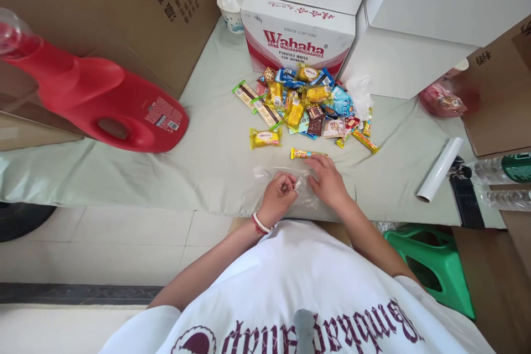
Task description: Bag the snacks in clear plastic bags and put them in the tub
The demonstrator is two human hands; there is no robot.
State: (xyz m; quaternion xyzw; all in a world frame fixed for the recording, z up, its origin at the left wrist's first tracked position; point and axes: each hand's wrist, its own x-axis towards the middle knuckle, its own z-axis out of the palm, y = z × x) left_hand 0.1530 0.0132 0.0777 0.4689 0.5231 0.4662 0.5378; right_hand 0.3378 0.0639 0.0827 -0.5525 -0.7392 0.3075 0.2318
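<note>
A clear plastic bag (306, 200) lies on the cloth near the table's front edge. With curled fingers, my left hand (280, 194) pinches the bag. Over the bag's right side, my right hand (328, 181) has its fingers stretched and apart. Its fingertips reach the right end of a thin yellow snack stick (302, 153); whether they touch it I cannot tell. To the left lies a yellow-wrapped cake (265, 138). Beyond both hands is a pile of wrapped snacks (295, 108), with several yellow, blue and brown packets.
Behind the pile stands a Wahaha water box (296, 38), with a paper cup (231, 12) at its left. A large red bottle (112, 99) is at the left. A white roll (440, 170) and plastic bottles (504, 170) lie at the right, above a green stool (440, 271).
</note>
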